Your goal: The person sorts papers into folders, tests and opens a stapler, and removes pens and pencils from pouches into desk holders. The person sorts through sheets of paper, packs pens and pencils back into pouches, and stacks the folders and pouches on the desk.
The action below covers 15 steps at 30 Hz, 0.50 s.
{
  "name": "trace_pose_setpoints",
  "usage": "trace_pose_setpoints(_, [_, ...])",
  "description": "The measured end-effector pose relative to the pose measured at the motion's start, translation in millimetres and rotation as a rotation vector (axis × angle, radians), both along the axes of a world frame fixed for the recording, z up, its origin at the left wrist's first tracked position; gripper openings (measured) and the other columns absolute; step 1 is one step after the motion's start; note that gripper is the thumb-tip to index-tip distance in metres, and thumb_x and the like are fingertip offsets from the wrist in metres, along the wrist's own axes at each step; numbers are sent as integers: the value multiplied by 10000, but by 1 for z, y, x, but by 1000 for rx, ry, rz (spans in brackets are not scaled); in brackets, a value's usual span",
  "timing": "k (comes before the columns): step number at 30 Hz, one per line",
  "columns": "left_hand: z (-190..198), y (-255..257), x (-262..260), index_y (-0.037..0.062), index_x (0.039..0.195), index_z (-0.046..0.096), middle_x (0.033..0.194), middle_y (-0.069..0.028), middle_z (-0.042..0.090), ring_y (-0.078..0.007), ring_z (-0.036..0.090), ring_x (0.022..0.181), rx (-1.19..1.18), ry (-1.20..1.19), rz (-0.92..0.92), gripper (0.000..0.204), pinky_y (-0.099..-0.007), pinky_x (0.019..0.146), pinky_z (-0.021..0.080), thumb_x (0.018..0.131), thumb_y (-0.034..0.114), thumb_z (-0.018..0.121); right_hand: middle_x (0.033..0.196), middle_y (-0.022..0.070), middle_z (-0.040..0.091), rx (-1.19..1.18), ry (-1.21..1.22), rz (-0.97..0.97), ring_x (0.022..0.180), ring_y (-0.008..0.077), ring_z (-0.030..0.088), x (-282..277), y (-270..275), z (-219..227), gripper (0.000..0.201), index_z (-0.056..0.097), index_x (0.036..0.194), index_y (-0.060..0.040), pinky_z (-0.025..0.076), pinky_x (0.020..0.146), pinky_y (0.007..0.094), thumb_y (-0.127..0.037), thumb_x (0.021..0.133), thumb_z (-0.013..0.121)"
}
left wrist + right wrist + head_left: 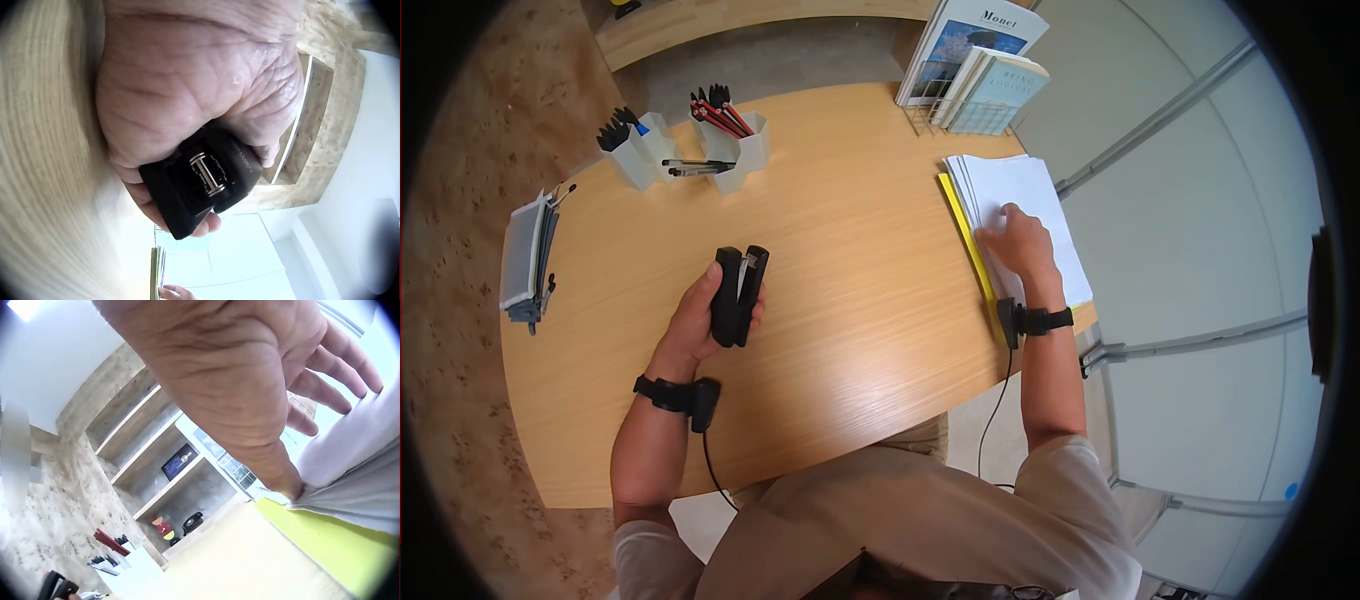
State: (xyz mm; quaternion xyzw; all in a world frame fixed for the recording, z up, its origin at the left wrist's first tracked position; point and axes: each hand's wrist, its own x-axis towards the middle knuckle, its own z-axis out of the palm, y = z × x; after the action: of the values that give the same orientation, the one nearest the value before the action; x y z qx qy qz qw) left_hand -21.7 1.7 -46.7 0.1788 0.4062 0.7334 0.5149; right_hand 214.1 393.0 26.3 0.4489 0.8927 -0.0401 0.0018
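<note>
A black stapler [737, 297] is gripped in my left hand [697, 315] over the left part of the desk, its two arms spread apart. The left wrist view shows the end of the stapler [209, 178] below the palm [194, 81]. On the right, my right hand [1025, 248] is on a stack of white sheets [1055, 225] lying over something yellow [967, 240]. In the right wrist view the thumb of my right hand [250, 387] holds the left edge of the sheets [356, 481], which bulge between it and the fingertips on top.
White holders [750, 150] with pens and red pencils stand at the back left. A grey-white case or stack of pouches [525, 255] is at the left edge. A wire rack [980, 118] with books and a Monet volume [975, 45] stands at the back right.
</note>
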Motion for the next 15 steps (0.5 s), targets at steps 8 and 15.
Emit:
trace_pose_setpoints(8, [0, -1, 0, -4, 1174, 616, 998, -119, 694, -187, 699, 815, 7, 2, -12, 651, -329, 709, 599, 1021, 619, 504, 986, 263, 732, -23, 41, 43, 948, 431, 704, 2, 0, 6, 357, 699, 1049, -6, 560, 875, 483, -330, 916, 631])
trace_pose_setpoints(15, [1, 0, -1, -4, 1176, 611, 1007, -120, 693, -186, 695, 814, 2, 20, -21, 641, -326, 710, 594, 1027, 610, 499, 996, 275, 720, 2, 61, 66, 961, 460, 686, 5, 8, 1, 297, 696, 1035, -1, 546, 884, 517, -254, 967, 555])
